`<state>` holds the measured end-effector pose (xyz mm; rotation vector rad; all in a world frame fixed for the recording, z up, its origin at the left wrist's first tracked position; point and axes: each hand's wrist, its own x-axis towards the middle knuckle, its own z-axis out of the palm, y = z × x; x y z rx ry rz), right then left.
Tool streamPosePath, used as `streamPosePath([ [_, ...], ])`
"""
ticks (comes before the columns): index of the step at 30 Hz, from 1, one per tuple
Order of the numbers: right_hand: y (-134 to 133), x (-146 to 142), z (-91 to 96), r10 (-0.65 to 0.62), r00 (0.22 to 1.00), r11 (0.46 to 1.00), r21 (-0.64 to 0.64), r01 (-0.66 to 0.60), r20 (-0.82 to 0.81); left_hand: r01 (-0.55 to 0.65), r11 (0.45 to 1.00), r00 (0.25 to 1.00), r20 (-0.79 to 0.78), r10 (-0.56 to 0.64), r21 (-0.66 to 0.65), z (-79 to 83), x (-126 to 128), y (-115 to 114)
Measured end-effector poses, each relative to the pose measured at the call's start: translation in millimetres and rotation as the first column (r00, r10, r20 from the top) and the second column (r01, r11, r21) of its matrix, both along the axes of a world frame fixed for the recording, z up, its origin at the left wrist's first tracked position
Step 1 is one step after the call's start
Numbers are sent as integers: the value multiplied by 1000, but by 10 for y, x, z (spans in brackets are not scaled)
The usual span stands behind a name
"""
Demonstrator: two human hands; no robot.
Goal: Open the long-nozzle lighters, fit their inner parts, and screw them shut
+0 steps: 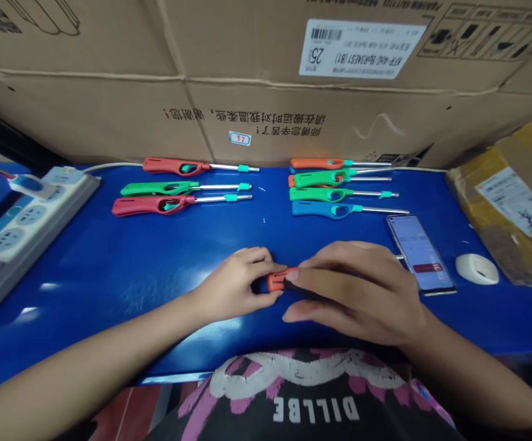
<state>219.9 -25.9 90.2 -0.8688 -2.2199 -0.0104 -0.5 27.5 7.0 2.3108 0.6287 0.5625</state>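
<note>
Low over the middle of the blue table, my left hand (pixel 238 285) pinches the butt end of an orange gas lighter (pixel 277 280) between thumb and fingers. My right hand (pixel 362 291) reaches over the same lighter from the right, its fingers closed about it and hiding most of its length. To the back left lie a red lighter (pixel 167 166), a green lighter (pixel 155 188) and another red lighter (pixel 144 205), metal rods pointing right. A second group at the back right has an orange lighter (pixel 314 163), a green lighter (pixel 316 194), a blue lighter (pixel 314 209) and several more, partly overlapping.
A phone (pixel 424 254) showing a timer lies right of my right hand, with a white mouse (pixel 477 269) beside it. A taped carton (pixel 499 165) stands at the right. A power strip (pixel 22 226) runs along the left, and a large cardboard box (pixel 247 92) walls the back.
</note>
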Motion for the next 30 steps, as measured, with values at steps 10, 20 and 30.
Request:
streamPosePath([
  [10,8,14,-55,154,988,986,-54,-156,-32,2,1000,1000,-21,-2,3,67,1,-4],
  [20,13,13,-63,206,978,970,-126,-209,-44,-34,999,999,-26,34,-13,15,8,-22],
  [30,-7,38,-58,185,982,973,-136,-188,-34,-26,999,1000,-6,26,-35,30,15,-14],
])
